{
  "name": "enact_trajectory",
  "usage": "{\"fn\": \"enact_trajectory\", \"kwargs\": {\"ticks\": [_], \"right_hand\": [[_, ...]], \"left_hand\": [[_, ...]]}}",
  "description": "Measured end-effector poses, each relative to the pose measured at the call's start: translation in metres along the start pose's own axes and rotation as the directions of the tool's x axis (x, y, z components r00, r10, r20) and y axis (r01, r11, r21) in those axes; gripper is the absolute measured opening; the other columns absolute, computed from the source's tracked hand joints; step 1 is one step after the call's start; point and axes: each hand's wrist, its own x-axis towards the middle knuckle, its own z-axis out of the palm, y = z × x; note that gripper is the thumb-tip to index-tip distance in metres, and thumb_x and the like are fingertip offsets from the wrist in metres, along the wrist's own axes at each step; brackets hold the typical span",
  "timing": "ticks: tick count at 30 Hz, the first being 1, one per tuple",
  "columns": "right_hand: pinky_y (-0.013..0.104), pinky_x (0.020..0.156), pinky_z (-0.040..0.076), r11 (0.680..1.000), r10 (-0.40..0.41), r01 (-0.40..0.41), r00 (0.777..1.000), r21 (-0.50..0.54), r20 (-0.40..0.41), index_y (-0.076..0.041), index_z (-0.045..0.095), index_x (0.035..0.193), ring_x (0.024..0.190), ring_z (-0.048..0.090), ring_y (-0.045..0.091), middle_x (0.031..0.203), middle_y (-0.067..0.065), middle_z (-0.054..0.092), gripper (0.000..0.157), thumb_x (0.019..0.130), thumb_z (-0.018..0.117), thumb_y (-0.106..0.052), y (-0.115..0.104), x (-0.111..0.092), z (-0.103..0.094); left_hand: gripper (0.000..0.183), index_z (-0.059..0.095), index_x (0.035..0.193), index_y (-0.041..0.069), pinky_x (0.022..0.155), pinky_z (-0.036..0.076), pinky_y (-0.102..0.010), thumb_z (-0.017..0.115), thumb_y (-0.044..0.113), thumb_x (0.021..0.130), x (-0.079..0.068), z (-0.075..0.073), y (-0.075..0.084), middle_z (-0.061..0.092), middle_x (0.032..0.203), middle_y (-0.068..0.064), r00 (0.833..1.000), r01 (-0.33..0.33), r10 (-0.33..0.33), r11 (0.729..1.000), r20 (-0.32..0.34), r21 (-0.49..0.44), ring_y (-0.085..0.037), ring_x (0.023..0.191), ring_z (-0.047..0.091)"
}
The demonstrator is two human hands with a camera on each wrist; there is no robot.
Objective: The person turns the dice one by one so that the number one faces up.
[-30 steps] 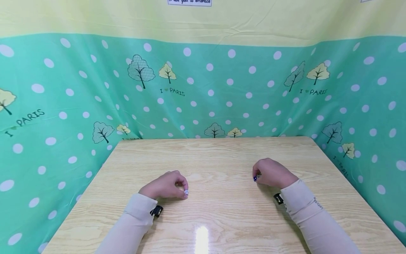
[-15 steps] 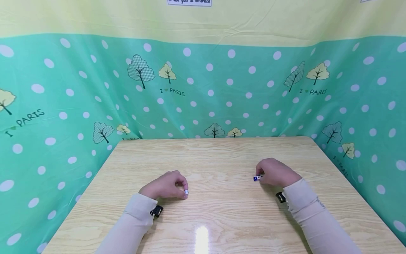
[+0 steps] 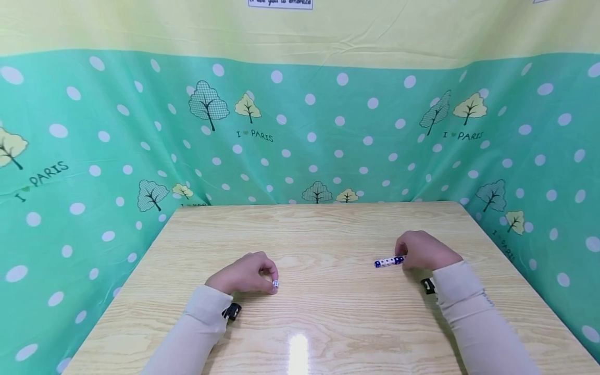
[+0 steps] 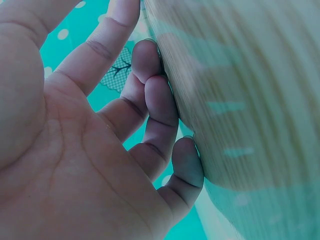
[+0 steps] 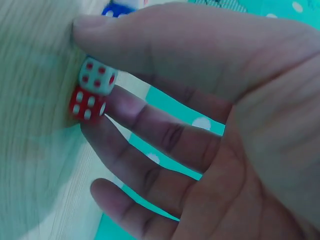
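My left hand [image 3: 247, 274] rests low over the table, pinching a small white die [image 3: 275, 284] between thumb and index fingertips. In the left wrist view its other fingers [image 4: 162, 100] bend against the wood, while the die is out of sight. A straight row of blue and white dice [image 3: 388, 262] lies on the right half of the table. At the row's right end, my right hand [image 3: 427, 251] has thumb and fingers around the dice. The right wrist view shows a white die [image 5: 97, 75] with red pips and a red die [image 5: 87, 104] below the thumb, and a blue die [image 5: 117, 10] beyond it.
The light wood table [image 3: 323, 323] reaches back to a green dotted cloth [image 3: 328, 135] hanging on three sides. Each wrist wears a small black device, one at the left cuff [image 3: 232, 312] and another at the right cuff [image 3: 428, 286].
My right hand has slid to the right along the dice, uncovering more of the row, whose left end stays put. The left hand and its die have not moved.
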Motion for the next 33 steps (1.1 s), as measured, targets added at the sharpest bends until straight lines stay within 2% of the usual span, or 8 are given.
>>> {"fn": "enact_trajectory", "kwargs": {"ticks": [6,13,33], "right_hand": [[0.039,0.073,0.052,0.998,0.046,-0.046,0.999,0.034,0.003,-0.011,0.074,0.093,0.083,0.058,0.024,0.095,0.006,0.069,0.023,0.076,0.081,0.003,0.015,0.0,-0.003],[0.036,0.07,0.05,0.993,0.093,-0.093,0.996,0.073,0.006,-0.011,0.074,0.09,0.081,0.058,0.024,0.09,0.005,0.069,0.02,0.077,0.08,0.004,0.022,-0.002,-0.005],[0.034,0.067,0.048,0.994,0.043,-0.043,0.999,0.098,0.01,-0.011,0.076,0.086,0.076,0.057,0.021,0.084,0.002,0.069,0.016,0.077,0.084,0.0,0.034,0.001,-0.008]], "left_hand": [[0.018,0.071,0.078,0.023,0.071,0.04,-0.036,0.089,0.023,0.078,0.0,0.0,0.0,0.059,0.079,0.002,1.0,0.0,0.0,1.0,0.001,-0.002,-0.019,0.082,0.049],[0.018,0.071,0.078,0.024,0.07,0.04,-0.035,0.089,0.024,0.079,0.001,0.001,-0.001,0.06,0.081,0.003,1.0,0.002,-0.002,1.0,0.001,-0.001,-0.019,0.083,0.049],[0.018,0.071,0.078,0.023,0.069,0.041,-0.035,0.089,0.023,0.079,0.001,0.001,-0.001,0.061,0.079,0.003,1.0,-0.002,0.002,1.0,0.006,0.001,-0.018,0.08,0.05]]}}
